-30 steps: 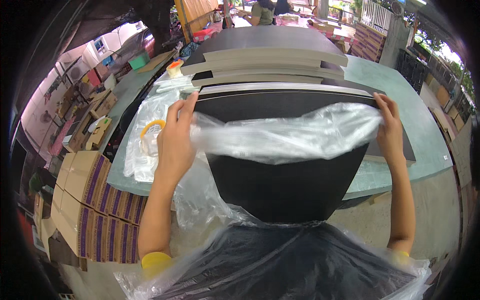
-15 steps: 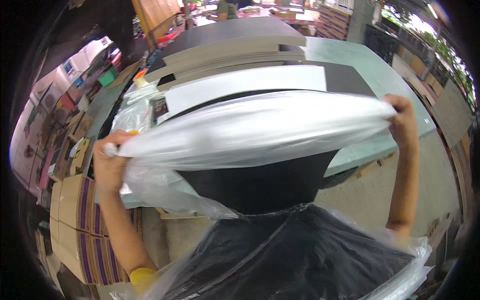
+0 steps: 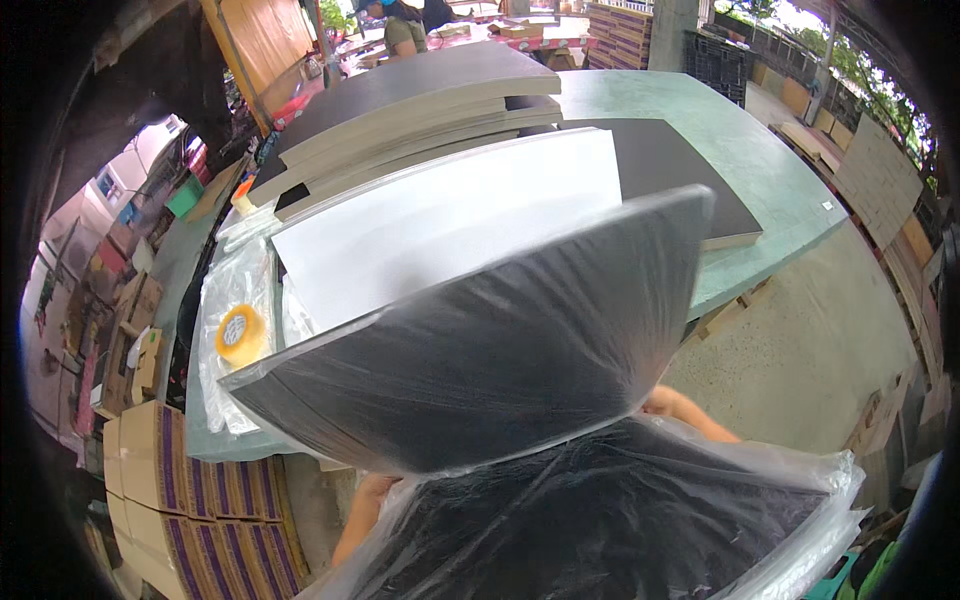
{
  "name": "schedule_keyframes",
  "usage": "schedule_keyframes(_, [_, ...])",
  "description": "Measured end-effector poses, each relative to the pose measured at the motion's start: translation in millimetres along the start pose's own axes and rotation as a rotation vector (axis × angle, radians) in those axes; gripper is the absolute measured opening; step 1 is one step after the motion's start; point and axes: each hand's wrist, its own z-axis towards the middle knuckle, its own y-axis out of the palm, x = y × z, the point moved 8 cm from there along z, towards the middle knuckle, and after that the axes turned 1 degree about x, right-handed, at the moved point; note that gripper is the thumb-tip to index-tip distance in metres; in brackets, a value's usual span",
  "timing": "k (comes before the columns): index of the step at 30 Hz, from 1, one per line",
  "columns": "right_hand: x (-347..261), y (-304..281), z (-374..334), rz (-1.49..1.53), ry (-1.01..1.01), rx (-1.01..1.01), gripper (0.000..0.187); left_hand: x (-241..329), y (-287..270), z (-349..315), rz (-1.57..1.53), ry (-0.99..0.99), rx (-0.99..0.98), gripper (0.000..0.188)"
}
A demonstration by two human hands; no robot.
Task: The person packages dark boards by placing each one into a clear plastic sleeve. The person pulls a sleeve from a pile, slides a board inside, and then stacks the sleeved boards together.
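Observation:
A black panel stands tilted in front of me, with a clear plastic bag drawn over it. My right hand grips the bag at the panel's lower right corner, where creases run together. At the lower left corner my left hand is closed on the plastic; its fingertips are mostly hidden. Right below, against my body, lies another black panel in loose clear plastic. Behind the tilted panel, a white sheet rests on the table.
The green table carries a stack of dark-faced boards and another dark board. A yellow tape roll lies on folded plastic at the left. Cartons stand lower left. A person is in the background.
The gathered white plastic held wide between my hands has come down over the black panel. Both hands have moved down and inward to the panel's lower corners. The tape roll is now in view.

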Motion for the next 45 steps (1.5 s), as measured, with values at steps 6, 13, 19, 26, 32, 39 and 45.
schedule_keyframes(6, [-39.8, 43.3, -26.9, -0.413, 0.027, -0.049, 0.031, -30.0, -3.5, 11.0, 0.422, -0.049, 0.005, 0.024])
schedule_keyframes(13, [-87.8, 9.7, -41.0, -0.977, 0.137, 0.304, 0.029, 68.6, 17.5, -5.4, 1.205, 0.241, -0.003, 0.020])
schedule_keyframes(19, [-264.2, 220.4, -180.3, -0.036, -0.757, -0.958, 0.055, 271.8, 147.3, -187.3, 0.739, 0.481, -0.243, 0.023])
schedule_keyframes(26, [-92.7, 246.9, -75.3, -1.181, -0.075, -0.767, 0.074, 91.5, 175.4, -67.8, 1.236, 0.587, -0.526, 0.037])
schedule_keyframes(32, [-13.9, 110.6, 54.1, -1.321, 0.250, -0.392, 0.074, 61.1, 135.8, 41.9, 1.496, 0.533, -0.352, 0.027])
schedule_keyframes(39, [-179.4, 298.7, 34.1, -0.877, -0.411, -0.369, 0.033, 278.4, 263.2, -81.6, 0.502, 1.097, -0.169, 0.039])
schedule_keyframes(45, [-217.1, 267.6, 15.3, -0.546, -0.547, -0.304, 0.016, 335.2, 165.0, -102.8, 0.329, 1.001, 0.281, 0.032])
